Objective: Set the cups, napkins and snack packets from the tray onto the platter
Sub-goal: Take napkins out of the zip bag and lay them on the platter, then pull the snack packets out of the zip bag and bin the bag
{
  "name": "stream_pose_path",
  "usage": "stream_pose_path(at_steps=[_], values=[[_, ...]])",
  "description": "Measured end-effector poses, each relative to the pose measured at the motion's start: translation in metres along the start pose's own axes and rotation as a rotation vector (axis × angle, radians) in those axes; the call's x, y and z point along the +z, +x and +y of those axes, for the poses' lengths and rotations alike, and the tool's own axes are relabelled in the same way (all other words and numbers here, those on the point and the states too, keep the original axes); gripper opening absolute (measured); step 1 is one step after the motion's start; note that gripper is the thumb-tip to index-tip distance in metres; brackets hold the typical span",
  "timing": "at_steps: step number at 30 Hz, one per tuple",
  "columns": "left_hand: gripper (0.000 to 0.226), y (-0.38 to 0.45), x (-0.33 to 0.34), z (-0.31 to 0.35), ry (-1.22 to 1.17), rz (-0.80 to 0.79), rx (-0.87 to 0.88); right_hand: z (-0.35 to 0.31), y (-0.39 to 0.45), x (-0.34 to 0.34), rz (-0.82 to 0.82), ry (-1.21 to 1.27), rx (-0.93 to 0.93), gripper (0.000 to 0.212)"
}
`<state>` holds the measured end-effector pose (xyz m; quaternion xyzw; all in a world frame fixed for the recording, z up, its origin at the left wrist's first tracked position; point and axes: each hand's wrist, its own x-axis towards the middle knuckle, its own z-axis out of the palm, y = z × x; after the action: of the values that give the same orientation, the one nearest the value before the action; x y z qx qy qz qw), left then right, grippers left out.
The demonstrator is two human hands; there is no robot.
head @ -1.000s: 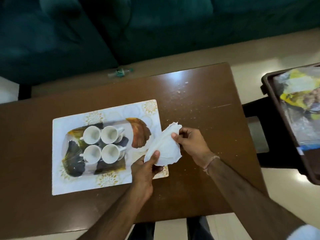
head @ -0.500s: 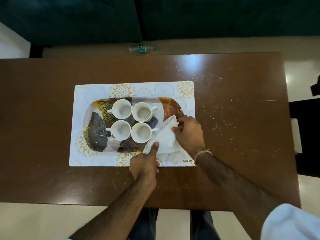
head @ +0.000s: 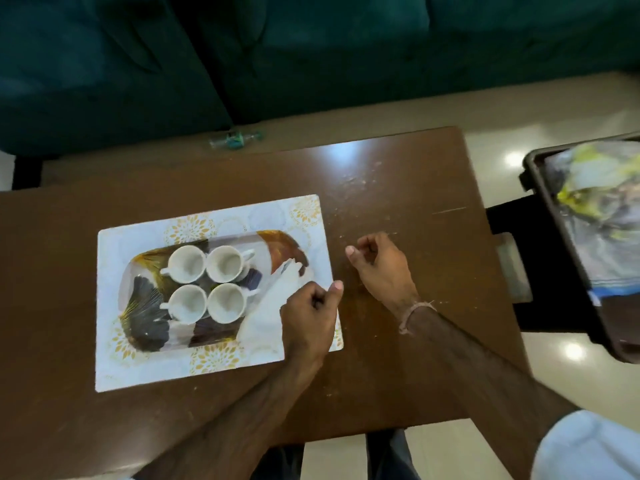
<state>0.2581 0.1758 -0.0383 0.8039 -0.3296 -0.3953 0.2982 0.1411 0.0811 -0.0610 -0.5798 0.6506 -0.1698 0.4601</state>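
Where the left hand [head: 308, 317] hangs loosely curled, its grip empty, it overlaps the napkin [head: 273, 299] lying on the platter [head: 145, 327]. Right hand [head: 381, 268] over bare surface [head: 398, 375], likewise curled, holding nothing. Four cups [head: 207, 284] cluster mid-platter. Packets [head: 599, 216] on tray [head: 540, 188], far right.

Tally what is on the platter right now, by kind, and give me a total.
White cups: 4
White napkins: 1 bundle; I cannot tell how many sheets
Snack packets: 0 on the platter; they lie in the dark tray at the right
Total on the platter: 5
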Motion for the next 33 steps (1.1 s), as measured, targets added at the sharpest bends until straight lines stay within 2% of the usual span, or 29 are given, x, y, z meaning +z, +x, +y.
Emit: stream_pose_path(at_steps=[5, 13, 19, 22, 28, 30, 33], values=[[0.027, 0.018, 0.063, 0.069, 0.056, -0.211, 0.207, 0.032, 0.007, -0.086, 0.100, 0.017, 0.013, 0.035], [0.020, 0.027, 0.192, 0.162, 0.225, -0.300, 0.485, 0.098, 0.012, -0.224, 0.293, 0.032, 0.073, 0.034], [0.016, -0.001, 0.299, 0.209, 0.263, -0.468, 0.616, 0.155, 0.002, -0.305, 0.468, 0.096, 0.152, 0.028], [0.029, -0.026, 0.341, 0.219, 0.356, -0.523, 0.717, 0.184, -0.008, -0.333, 0.565, 0.108, 0.215, 0.014], [0.066, -0.067, 0.399, 0.210, 0.695, -0.550, 0.998, 0.235, -0.029, -0.361, 0.790, 0.192, 0.409, 0.015], [0.054, -0.073, 0.408, 0.208, 0.760, -0.531, 1.010, 0.248, -0.032, -0.363, 0.850, 0.249, 0.496, 0.018], [0.018, -0.074, 0.412, 0.208, 0.673, -0.502, 0.953, 0.259, -0.032, -0.363, 0.865, 0.354, 0.567, 0.029]])
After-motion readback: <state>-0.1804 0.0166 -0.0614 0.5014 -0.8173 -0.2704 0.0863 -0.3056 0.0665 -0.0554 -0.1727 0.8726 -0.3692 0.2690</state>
